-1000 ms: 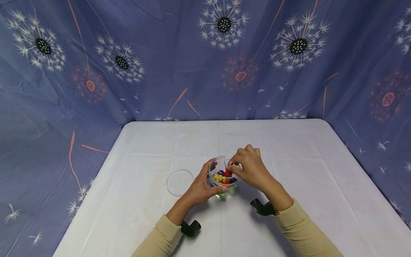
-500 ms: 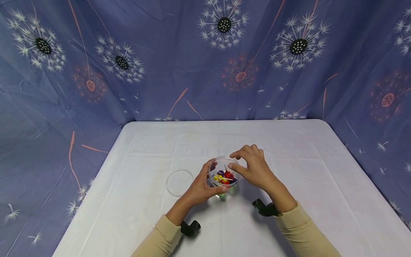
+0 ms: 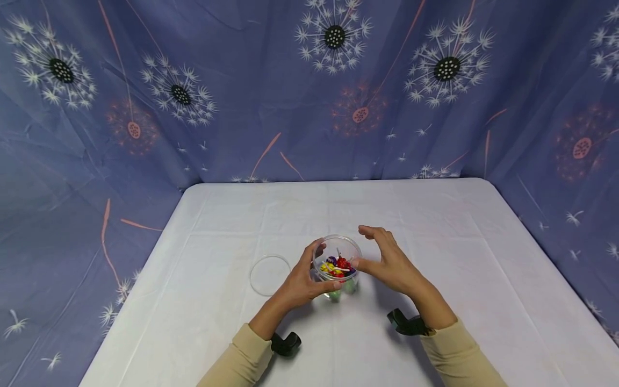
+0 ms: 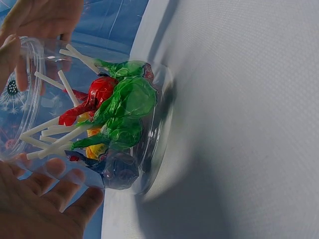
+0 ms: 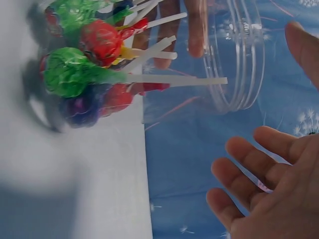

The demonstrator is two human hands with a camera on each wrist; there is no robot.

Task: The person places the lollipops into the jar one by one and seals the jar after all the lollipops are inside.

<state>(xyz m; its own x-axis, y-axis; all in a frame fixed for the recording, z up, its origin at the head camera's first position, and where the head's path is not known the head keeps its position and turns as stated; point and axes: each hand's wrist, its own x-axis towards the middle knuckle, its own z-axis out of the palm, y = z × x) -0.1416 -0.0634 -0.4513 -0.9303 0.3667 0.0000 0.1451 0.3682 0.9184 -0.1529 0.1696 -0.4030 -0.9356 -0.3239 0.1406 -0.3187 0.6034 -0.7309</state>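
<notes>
A clear plastic jar (image 3: 337, 243) stands upright on the white table, holding several wrapped lollipops (image 4: 134, 97) in green, red, yellow and dark purple with white sticks. My left hand (image 3: 301, 280) grips the jar's left side, its thumb across the front and its fingers round the far side. To the right of the rim, my right hand (image 3: 389, 264) holds nothing; its fingers are spread and its thumb is close to the jar. From the right wrist view, the right hand (image 5: 279, 184) appears apart from the jar's threaded mouth (image 5: 244, 59).
A round transparent lid (image 3: 270, 275) lies flat on the table to the left of the jar. The white cloth-covered table (image 3: 425, 209) reaches back to a blue curtain (image 3: 271, 107) with dandelion prints. Dark wrist-worn devices (image 3: 286, 344) hang under both forearms.
The right hand has let go of a red lollipop inside the jar and drawn back to the right, its fingers spreading. The left hand and the jar have stayed in place.
</notes>
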